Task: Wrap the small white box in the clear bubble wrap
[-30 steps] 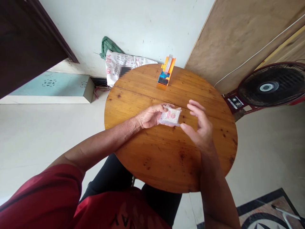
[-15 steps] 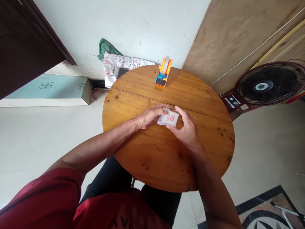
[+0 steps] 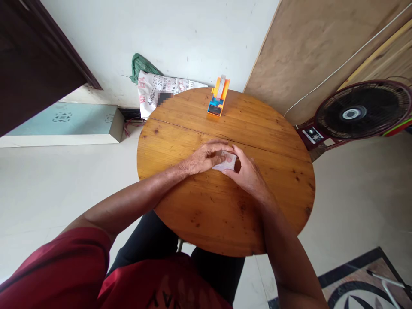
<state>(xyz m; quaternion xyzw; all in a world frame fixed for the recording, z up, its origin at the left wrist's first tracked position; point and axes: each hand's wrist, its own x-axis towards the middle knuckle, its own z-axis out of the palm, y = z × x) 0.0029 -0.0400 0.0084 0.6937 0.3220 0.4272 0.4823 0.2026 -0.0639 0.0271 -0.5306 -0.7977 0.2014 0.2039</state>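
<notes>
A small flat packet (image 3: 229,162) in clear wrap, whitish with faint red print, is between my two hands over the middle of the round wooden table (image 3: 206,214). My left hand (image 3: 206,158) lies over its left side, fingers along the far edge and thumb across the top. At the right end, my right hand (image 3: 247,171) grips it, thumb at the near corner and fingertips at the far corner. Part of the packet is covered by my left fingers. Farther back on the tabletop stands an orange and blue tape dispenser (image 3: 219,96) with a roll of clear tape.
A white printed sack (image 3: 146,88) and a green bag (image 3: 143,66) lean at the wall behind the table. To the right is a dark round fan (image 3: 360,111). A pale blue-topped block (image 3: 80,120) lies along the left wall.
My left hand has moved farther over the packet, its thumb sliding right across the top and covering more of the print. My right hand has shifted slightly left with the packet.
</notes>
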